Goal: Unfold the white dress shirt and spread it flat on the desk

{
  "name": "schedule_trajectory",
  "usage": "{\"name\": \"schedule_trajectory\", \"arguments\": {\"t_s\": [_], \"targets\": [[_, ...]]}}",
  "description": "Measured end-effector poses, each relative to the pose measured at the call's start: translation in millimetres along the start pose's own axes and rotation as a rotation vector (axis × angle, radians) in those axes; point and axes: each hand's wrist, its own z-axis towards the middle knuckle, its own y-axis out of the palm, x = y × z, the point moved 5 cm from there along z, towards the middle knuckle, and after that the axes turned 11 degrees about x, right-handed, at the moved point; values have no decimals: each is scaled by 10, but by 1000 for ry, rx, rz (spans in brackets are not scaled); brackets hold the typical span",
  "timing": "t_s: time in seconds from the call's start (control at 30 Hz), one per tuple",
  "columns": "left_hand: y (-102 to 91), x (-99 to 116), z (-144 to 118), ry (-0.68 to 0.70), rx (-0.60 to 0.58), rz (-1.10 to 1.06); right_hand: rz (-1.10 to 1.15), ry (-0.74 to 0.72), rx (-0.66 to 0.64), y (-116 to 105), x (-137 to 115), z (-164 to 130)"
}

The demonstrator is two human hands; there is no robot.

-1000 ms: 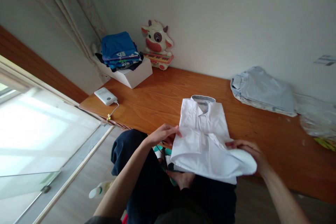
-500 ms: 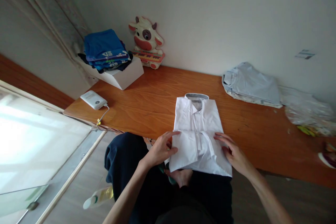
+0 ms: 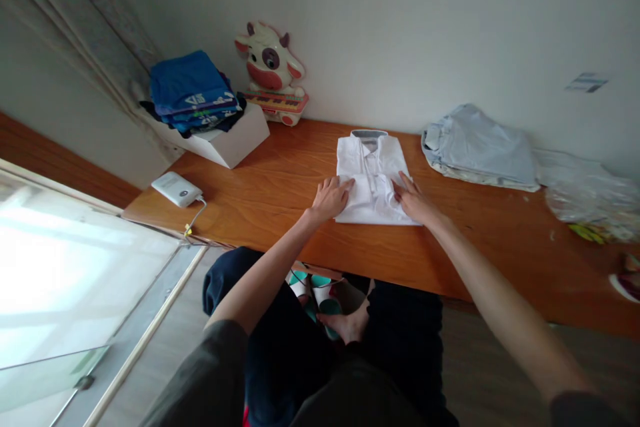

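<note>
Far left of hands: power bank [image 3: 176, 188], blue clothes stack [image 3: 193, 92]. Left hand [image 3: 331, 197] flat, open, on folded white shirt [image 3: 373, 177]; right hand [image 3: 413, 199] same, opp. edge. Shirt on desk [image 3: 280, 193] betw. both hands, collar away, long axis front-to-back. Prob. smoothing final fold; next needs even palm pressure. Right: pale garment [image 3: 480, 147].
</note>
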Motion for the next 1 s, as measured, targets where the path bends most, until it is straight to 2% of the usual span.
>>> {"name": "schedule_trajectory", "arguments": {"t_s": [0.1, 0.17, 0.27, 0.33, 0.43, 0.63, 0.83, 0.93, 1.0], "targets": [[144, -93, 214, 56, 25, 8, -66, 62, -66, 52, 88, 431], [196, -137, 212, 98, 58, -12, -81, 60, -18, 89, 10, 523], [225, -185, 142, 112, 86, -52, -66, 106, 138, 172, -149, 453], [227, -195, 113, 108, 85, -79, -38, 153, 188, 247, -199, 368], [220, -193, 109, 102, 83, -113, -19, 150, 168, 323, -196, 315], [237, -216, 116, 106, 89, -141, -25, 155, 125, 337, -128, 337], [256, -235, 103, 119, 118, -200, -47, 166, 140, 357, -150, 304], [250, -280, 117, 98, 157, -326, -44, 166, 156, 348, -175, 286], [240, -365, 143, 30, 218, -525, -21, 178, 165, 345, -196, 268]]}}
